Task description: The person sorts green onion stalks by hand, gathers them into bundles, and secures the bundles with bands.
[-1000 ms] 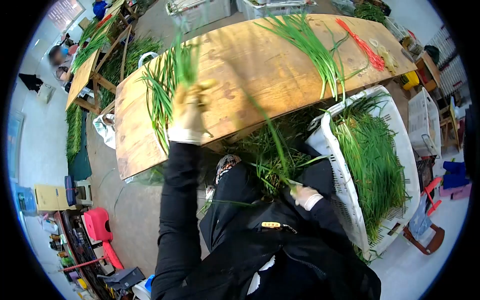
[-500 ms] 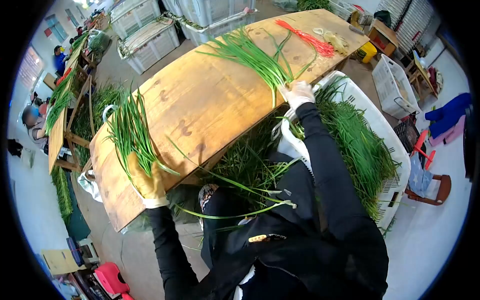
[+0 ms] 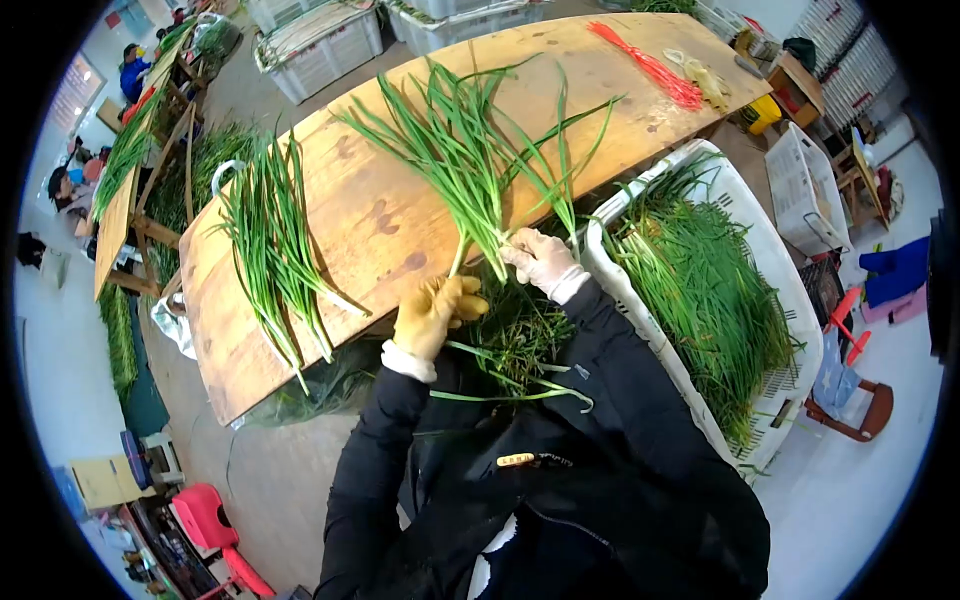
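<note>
My right hand [image 3: 545, 262], in a white glove, is closed round the pale lower ends of a bunch of chives [image 3: 465, 165] at the table's near edge. Its green leaves fan out over the wooden table [image 3: 360, 200]. My left hand [image 3: 437, 312], in a yellow glove, is just to the left with its fingers curled. One pale stalk end reaches its fingertips; what they pinch is hidden. Another bunch of chives [image 3: 275, 240] lies on the table at the left. Loose stalks [image 3: 520, 395] lie across my lap.
At my right, a white crate [image 3: 735, 440] holds a heap of chives [image 3: 700, 310]. Red ties [image 3: 650, 68] and a pale yellowish glove [image 3: 702, 80] lie at the table's far right. Lidded crates [image 3: 320, 55] stand behind the table. People sit at another table at the far left.
My left hand has let go of the left bunch, which stays on the table, and moved right beside my right hand. My right hand has drawn its bunch nearer and to the left.
</note>
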The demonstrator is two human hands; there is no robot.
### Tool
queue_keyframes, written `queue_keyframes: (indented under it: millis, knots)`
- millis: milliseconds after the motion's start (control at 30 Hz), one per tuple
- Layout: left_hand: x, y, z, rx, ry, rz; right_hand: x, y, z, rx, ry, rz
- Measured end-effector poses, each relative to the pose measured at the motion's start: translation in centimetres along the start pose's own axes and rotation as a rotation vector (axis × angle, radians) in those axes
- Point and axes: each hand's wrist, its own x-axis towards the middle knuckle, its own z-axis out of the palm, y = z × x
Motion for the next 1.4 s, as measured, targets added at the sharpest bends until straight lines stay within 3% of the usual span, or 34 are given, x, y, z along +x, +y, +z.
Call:
queue_keyframes:
  millis: [133,200,233,333,367,400,467,500,567,600,667,733,767,800,833,867,933,1000,1067,1133,1200,1267,1333,1400]
  knots:
    - [1.7,-0.6,-0.2,-0.352,-0.076,-0.092,-3.1,-1.5,1.0,0.585,-0.21,-0.062]
    - [2.8,-1.7,0.2,-0.473,0.018,-0.112,-4.0,-1.5,1.5,0.537,-0.388,-0.061]
    - [2.6,-0.6,0.9,-0.49,-0.039,-0.067,-4.2,-1.7,1.7,0.432,-0.426,0.049]
    - [3.0,-1.7,1.6,-0.497,0.079,-0.026,-4.8,-1.5,3.6,0.32,0.02,-0.187]
    - [3.2,-1.6,1.4,-0.5,0.181,0.072,-4.9,-1.2,3.5,0.002,0.203,-0.385]
    - [1.9,2.0,2.1,-0.539,0.412,0.073,-5.5,-1.4,3.1,-0.195,0.291,-0.475]
    - [3.4,0.0,-2.0,-0.479,0.391,0.255,-7.8,-1.8,2.3,-0.087,0.202,-0.42]
    - [3.3,0.4,-3.3,-0.475,0.425,0.185,-9.0,-0.3,2.0,-0.148,-0.047,-0.244]
    - [3.0,2.5,-3.6,-0.46,0.533,0.074,-9.9,-0.2,0.6,-0.516,-0.689,-0.141]
    - [3.9,1.2,-5.0,-0.426,0.412,0.07,-9.6,-1.2,-0.3,-0.696,-1.062,-0.044]
    - [4.6,0.1,-5.1,-0.232,0.526,-0.063,-7.3,-0.1,-1.3,-0.541,-0.509,-0.285]
    - [4.1,1.6,-4.3,-0.276,0.425,-0.009,-4.5,-2.7,-2.7,-0.494,-0.108,0.041]
    - [3.5,2.7,-3.5,-0.319,0.325,0.039,-2.9,-4.0,-3.2,-0.493,-0.035,0.051]
    - [2.6,4.2,-2.3,-0.349,0.406,0.142,-1.1,-2.6,-2.9,-0.486,0.072,-0.085]
    - [1.4,6.0,-2.3,-0.323,0.385,0.244,-0.1,-3.6,-3.0,-0.543,0.059,-0.067]
    - [0.2,7.9,-2.5,-0.296,0.365,0.344,1.0,-4.5,-2.7,-0.623,0.052,0.092]
    - [-2.6,12.0,-2.1,-0.26,0.391,0.603,3.0,-3.1,-1.2,-0.616,0.19,0.065]
    - [-4.0,14.2,-2.4,-0.378,0.605,0.794,5.7,-1.7,-1.8,-0.561,0.037,0.148]
    - [-4.1,14.4,-4.6,-0.473,0.575,0.864,6.5,-1.1,-2.8,-0.461,0.054,0.053]
    - [-3.0,12.9,-7.8,-0.482,0.653,0.72,6.7,-2.1,-3.8,0.311,-0.021,0.198]
    - [-0.8,9.0,-10.4,-0.503,0.651,0.541,5.0,-4.3,-4.8,0.599,-0.048,-0.071]
    - [0.5,6.2,-8.6,-0.466,0.647,0.25,4.3,-3.9,-4.7,0.619,-0.094,-0.09]
    - [1.9,3.1,-6.7,-0.532,0.381,0.053,4.3,-1.5,-3.5,0.253,-0.081,0.027]
    - [3.3,1.7,-3.2,-0.495,0.233,0.073,3.2,0.1,-1.7,0.347,-0.112,0.084]
